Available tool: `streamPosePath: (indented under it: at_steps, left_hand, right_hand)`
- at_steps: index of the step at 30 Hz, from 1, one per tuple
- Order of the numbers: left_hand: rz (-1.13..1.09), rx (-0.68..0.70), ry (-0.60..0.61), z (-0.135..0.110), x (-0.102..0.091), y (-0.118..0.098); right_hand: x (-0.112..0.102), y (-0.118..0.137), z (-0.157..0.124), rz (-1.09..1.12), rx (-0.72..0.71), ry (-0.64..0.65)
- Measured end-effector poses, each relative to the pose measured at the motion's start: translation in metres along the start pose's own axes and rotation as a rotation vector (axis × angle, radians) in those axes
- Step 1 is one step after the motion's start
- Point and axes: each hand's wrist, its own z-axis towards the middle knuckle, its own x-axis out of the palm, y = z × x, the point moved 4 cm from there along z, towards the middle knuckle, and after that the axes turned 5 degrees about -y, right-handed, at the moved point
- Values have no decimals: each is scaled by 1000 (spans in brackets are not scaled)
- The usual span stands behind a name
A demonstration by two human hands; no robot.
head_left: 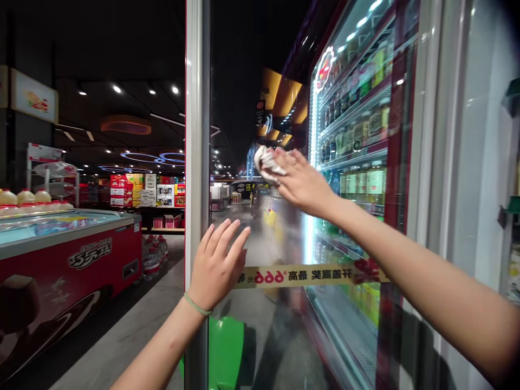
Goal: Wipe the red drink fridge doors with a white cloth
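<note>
Holding a bunched white cloth (pixel 266 162) up to the glass door (pixel 280 233), the right hand (pixel 306 185) lies over it, probably for even pressure; the left hand (pixel 219 260), fingers apart and empty, sits at the door frame (pixel 197 135), seemingly to steady it

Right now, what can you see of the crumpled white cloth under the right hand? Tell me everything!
The crumpled white cloth looks like soft fabric, bunched into uneven folds. The person's bare right hand covers part of it with its fingers, seemingly pressing it to the clear glass pane, above the long yellowish printed strip.
</note>
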Motion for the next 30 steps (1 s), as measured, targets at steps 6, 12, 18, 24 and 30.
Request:
streamPosePath:
  at_steps: [6,12,18,24,30]
  left_hand:
    - [-3,9,8,0,1,-3]
    - [-19,-4,20,1,0,-9]
    - [-45,-30,38,9,5,-27]
    - [-79,-32,50,7,8,-39]
    - [-131,-13,70,8,14,-59]
  right_hand:
    - [-1,7,-4,-7,2,49]
    - [-10,0,-30,-74,259,50]
    - [-12,-3,-53,-57,276,68]
    - [-14,7,-93,-98,496,6]
    - [-15,6,-102,-110,494,48]
